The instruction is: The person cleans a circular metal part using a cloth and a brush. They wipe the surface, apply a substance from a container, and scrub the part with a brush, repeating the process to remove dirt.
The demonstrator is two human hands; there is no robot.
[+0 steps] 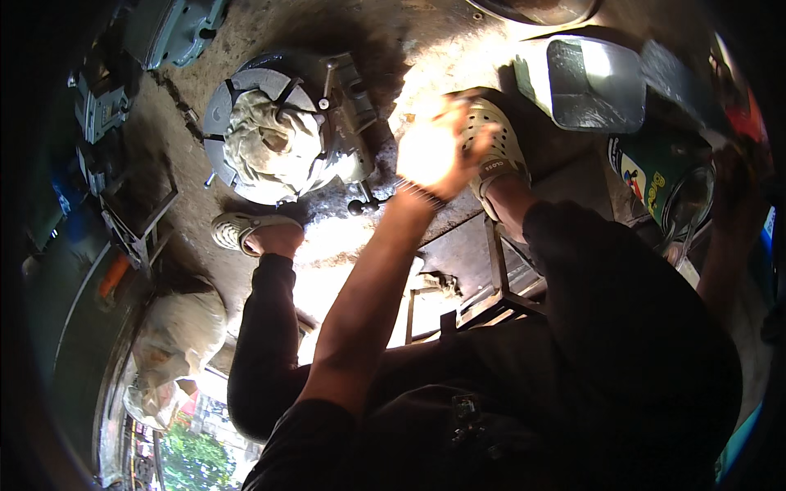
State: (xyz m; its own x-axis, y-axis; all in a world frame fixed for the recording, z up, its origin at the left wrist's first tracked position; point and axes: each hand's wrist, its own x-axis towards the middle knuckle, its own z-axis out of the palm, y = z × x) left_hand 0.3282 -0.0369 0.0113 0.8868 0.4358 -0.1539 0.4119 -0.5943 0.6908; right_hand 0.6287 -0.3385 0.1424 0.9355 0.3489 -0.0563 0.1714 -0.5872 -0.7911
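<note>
My left hand [438, 151] is raised over the floor beside the cream clog on my right foot [490, 127]. Strong light and motion blur it, but the fingers look apart and nothing shows in them. To its left lies a round, slotted metal rotary table [214, 123] with black-knobbed handles, a crumpled pale rag [274, 143] on top. At the far right, my right hand [729, 176] is in deep shadow near a green tin can [647, 168] that lies tilted. Its fingers cannot be made out.
An open rectangular metal container [596, 86] sits beyond my right foot. Grey-blue machine parts [184, 33] stand at the upper left. A metal frame [499, 270] lies under my legs. A plastic bag [180, 331] is at the lower left. My other clog [237, 231] is near the rotary table.
</note>
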